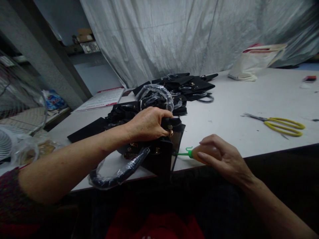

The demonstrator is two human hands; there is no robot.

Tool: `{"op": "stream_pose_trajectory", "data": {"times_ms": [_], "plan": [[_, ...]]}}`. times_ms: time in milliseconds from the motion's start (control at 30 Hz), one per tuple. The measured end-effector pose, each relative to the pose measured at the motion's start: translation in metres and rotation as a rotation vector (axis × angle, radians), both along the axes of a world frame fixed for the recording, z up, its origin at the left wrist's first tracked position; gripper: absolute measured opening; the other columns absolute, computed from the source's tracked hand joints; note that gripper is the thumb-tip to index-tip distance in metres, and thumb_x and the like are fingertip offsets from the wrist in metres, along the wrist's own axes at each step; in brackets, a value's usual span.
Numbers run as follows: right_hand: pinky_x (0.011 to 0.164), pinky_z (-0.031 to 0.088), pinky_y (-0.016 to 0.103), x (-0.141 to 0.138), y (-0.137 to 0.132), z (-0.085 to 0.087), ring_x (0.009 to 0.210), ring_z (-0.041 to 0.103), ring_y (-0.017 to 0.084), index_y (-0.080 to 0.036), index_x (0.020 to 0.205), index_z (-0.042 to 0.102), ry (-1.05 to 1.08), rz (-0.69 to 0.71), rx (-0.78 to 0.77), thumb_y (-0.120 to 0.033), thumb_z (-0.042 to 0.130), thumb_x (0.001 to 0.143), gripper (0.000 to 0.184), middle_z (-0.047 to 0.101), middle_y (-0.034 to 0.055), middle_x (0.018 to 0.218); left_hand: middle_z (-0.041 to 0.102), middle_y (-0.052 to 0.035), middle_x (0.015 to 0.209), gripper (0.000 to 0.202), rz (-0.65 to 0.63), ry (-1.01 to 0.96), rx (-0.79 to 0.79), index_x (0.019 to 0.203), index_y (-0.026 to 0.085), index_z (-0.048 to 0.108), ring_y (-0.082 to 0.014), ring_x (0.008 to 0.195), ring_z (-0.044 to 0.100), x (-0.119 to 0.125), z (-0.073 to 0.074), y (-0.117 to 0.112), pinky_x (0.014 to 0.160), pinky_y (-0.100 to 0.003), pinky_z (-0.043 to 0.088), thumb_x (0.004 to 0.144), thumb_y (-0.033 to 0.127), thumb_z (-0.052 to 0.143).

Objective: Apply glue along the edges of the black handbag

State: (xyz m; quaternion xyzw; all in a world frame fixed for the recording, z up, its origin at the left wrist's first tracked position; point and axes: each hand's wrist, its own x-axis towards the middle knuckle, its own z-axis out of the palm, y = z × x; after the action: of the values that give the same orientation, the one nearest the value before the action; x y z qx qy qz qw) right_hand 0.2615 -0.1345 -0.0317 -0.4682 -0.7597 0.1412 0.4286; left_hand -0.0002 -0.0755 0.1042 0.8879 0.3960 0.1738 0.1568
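Black handbag (158, 157), one: at the worktop's near edge, gold-toned hardware; looped handle (119, 176) sleeved in clear plastic. Left hand (149, 124): closed on the bag's upper part. Squeeze bottle (196, 153), amber, one: gripped in the right hand (223, 157), green nozzle (183, 154) pointing at the bag's side edge; contact cannot be told. Black bag pieces (189, 83), heaped: behind the handbag, some plastic-wrapped. Scissors (284, 125), yellow-handled, one pair: on the white worktop (224, 113), right. Whitish bag (249, 64), red-trimmed: far right. Silvery sheeting (159, 39): hanging behind.
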Motion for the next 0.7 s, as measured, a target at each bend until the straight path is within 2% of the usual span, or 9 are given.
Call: {"op": "stream_pose_trajectory", "data": {"times_ms": [100, 233, 367, 500, 700], "plan": [[0.07, 0.05, 0.031, -0.001, -0.005, 0.001, 0.086, 0.061, 0.019, -0.023, 0.102, 0.058, -0.031, 0.099, 0.033, -0.04, 0.066, 0.089, 0.023, 0.061, 0.0043, 0.098, 0.074, 0.0, 0.08, 0.023, 0.001, -0.004, 0.0, 0.092, 0.022, 0.076, -0.0162, 0.075, 0.065, 0.0, 0.001, -0.001, 0.067, -0.026, 0.047, 0.07, 0.02, 0.072], [0.073, 0.051, 0.031, -0.001, -0.009, 0.002, 0.089, 0.06, 0.019, -0.023, 0.105, 0.058, -0.056, 0.091, 0.121, -0.034, 0.066, 0.09, 0.021, 0.06, 0.0057, 0.101, 0.074, -0.0011, 0.081, 0.024, 0.005, -0.01, 0.004, 0.093, 0.021, 0.077, -0.0164, 0.076, 0.066, 0.001, 0.001, -0.001, 0.068, -0.026, 0.047, 0.07, 0.02, 0.073], [0.074, 0.052, 0.031, 0.0, -0.011, 0.001, 0.092, 0.06, 0.019, -0.023, 0.106, 0.057, -0.048, 0.192, 0.091, -0.032, 0.065, 0.091, 0.02, 0.06, 0.0063, 0.103, 0.074, -0.0012, 0.081, 0.023, 0.003, -0.004, 0.009, 0.093, 0.021, 0.077, -0.0165, 0.077, 0.066, 0.001, 0.0, -0.001, 0.068, -0.026, 0.047, 0.07, 0.019, 0.074], [0.076, 0.051, 0.031, -0.001, -0.012, -0.001, 0.092, 0.06, 0.019, -0.023, 0.108, 0.057, -0.029, 0.135, 0.145, -0.029, 0.067, 0.09, 0.021, 0.059, 0.0059, 0.102, 0.074, -0.0013, 0.082, 0.022, -0.01, -0.018, 0.01, 0.093, 0.022, 0.077, -0.0165, 0.078, 0.066, 0.0, 0.0, -0.001, 0.069, -0.026, 0.048, 0.07, 0.02, 0.074], [0.076, 0.053, 0.03, -0.003, -0.016, -0.003, 0.093, 0.06, 0.019, -0.023, 0.108, 0.057, -0.025, 0.224, 0.098, -0.028, 0.066, 0.09, 0.021, 0.06, 0.0064, 0.103, 0.073, -0.0008, 0.08, 0.021, -0.004, -0.023, -0.017, 0.092, 0.021, 0.076, -0.0153, 0.073, 0.065, 0.0, -0.001, -0.001, 0.064, -0.025, 0.046, 0.071, 0.021, 0.073]]}}
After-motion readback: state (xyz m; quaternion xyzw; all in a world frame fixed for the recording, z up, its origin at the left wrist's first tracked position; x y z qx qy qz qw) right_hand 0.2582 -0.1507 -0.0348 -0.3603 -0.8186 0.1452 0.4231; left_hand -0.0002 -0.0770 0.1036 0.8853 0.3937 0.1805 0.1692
